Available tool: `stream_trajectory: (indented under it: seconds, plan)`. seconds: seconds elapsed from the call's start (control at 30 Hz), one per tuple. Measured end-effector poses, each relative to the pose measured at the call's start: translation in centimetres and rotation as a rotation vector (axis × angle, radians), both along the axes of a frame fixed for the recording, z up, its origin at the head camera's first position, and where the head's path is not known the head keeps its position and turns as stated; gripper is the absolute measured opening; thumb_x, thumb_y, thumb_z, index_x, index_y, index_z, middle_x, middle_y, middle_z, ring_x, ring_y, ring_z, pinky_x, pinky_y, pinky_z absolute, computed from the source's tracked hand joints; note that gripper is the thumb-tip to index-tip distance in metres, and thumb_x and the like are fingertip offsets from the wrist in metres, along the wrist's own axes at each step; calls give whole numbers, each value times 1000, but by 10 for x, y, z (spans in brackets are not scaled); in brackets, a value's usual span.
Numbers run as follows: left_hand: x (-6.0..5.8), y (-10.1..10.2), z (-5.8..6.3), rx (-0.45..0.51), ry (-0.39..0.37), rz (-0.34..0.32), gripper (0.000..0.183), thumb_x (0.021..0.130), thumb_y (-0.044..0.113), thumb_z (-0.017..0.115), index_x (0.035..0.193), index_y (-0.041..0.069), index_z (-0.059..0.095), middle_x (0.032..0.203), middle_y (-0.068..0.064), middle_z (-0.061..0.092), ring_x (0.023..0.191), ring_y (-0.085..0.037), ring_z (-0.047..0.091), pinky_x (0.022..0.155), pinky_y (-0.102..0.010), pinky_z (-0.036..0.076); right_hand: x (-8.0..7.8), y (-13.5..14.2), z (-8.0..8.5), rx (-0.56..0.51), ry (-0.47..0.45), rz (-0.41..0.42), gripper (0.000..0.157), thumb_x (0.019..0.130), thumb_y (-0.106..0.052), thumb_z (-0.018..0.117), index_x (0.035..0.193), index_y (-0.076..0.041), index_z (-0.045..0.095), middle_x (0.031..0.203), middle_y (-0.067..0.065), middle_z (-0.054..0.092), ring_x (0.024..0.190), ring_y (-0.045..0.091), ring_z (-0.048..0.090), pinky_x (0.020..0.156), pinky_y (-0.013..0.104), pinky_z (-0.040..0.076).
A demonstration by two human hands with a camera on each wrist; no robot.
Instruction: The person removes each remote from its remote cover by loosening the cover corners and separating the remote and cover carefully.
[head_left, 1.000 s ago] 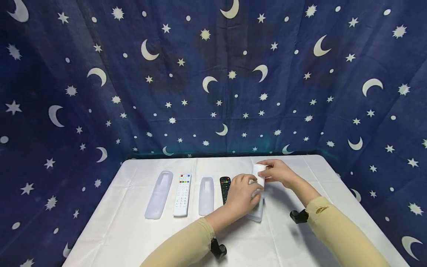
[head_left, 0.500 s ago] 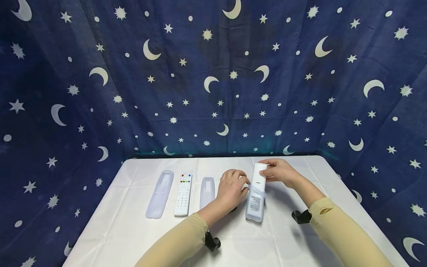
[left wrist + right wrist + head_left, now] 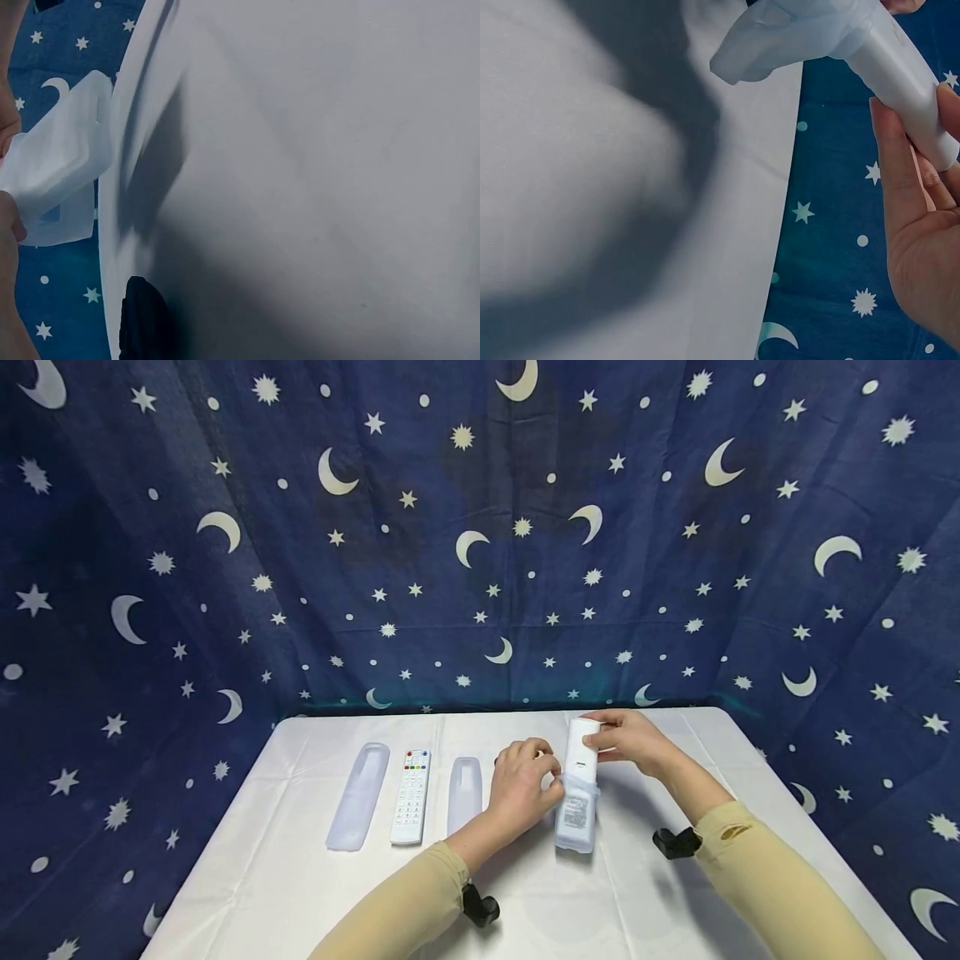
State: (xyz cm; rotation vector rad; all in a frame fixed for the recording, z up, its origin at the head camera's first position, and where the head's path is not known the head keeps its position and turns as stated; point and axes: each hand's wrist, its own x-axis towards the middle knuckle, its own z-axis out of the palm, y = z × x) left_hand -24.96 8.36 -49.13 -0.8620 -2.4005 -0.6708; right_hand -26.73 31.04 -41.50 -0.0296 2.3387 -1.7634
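Observation:
A white remote control [image 3: 582, 747], its back with the printed label toward me, sits partly inside a translucent soft cover [image 3: 574, 827]. My right hand [image 3: 633, 745] grips the bare upper end of the remote. In the right wrist view, fingers and thumb lie on either side of that white end [image 3: 907, 97], and the loose cover [image 3: 787, 41] hangs from the other part. My left hand [image 3: 521, 785] pinches the cover's left edge near its opening; the left wrist view shows a thumb against the cover [image 3: 64, 150]. The remote is tilted, its lower end toward me.
To the left lie a long translucent cover [image 3: 358, 797], a white remote with buttons up [image 3: 410, 797] and a shorter translucent cover [image 3: 465, 789], partly behind my left arm. A black remote is almost wholly hidden by my left hand. All lie on the white-clothed table [image 3: 277, 860].
My left hand has moved left from in front of the remote to the cover's edge. The remote and cover have come into fuller view and shifted slightly; my right hand keeps its grip.

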Motion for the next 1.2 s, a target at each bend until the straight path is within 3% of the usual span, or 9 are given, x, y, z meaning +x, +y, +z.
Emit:
stream_trajectory:
  seconds: [0.27,0.4,0.57,0.7,0.93,1.2]
  plan:
    - [4,1,5,-39,22,-55,10,78,21,75,86,24,72,117,6,59,105,-17,54,90,-36,47,-3,8,11,26,7,-39,58,93,-6,72,143,12,49,119,19,62,94,19,66,85,42,60]
    - [7,-3,2,-66,-31,-38,5,86,26,75,91,26,73,118,6,58,111,-18,53,93,-36,46,0,7,7,16,-11,-49,57,93,-6,71,142,12,48,117,18,65,91,20,68,84,41,60]
    - [13,-10,-2,-19,-56,-36,14,88,27,73,102,25,73,117,5,60,114,-18,54,97,-39,45,6,5,-3,-15,-35,-79,56,92,-4,72,141,11,51,111,15,69,89,21,70,81,39,61]
    - [17,-6,-2,-20,39,-74,17,88,28,74,104,26,73,117,6,60,113,-17,55,99,-39,46,9,3,-9,-18,-33,-89,55,91,-4,72,140,12,51,110,15,70,89,21,70,81,40,61]
    - [24,12,4,-142,203,-103,10,90,37,75,100,33,76,114,8,59,106,-14,55,94,-35,48,7,-4,-14,-1,-44,-84,57,91,-7,74,140,11,52,114,17,69,90,22,71,82,42,61]
    - [20,25,10,-288,411,-133,6,91,38,76,95,35,79,102,10,61,99,-13,55,98,-33,45,4,-4,-13,16,-72,-126,55,89,-6,74,138,11,54,112,17,69,87,21,71,76,37,62]
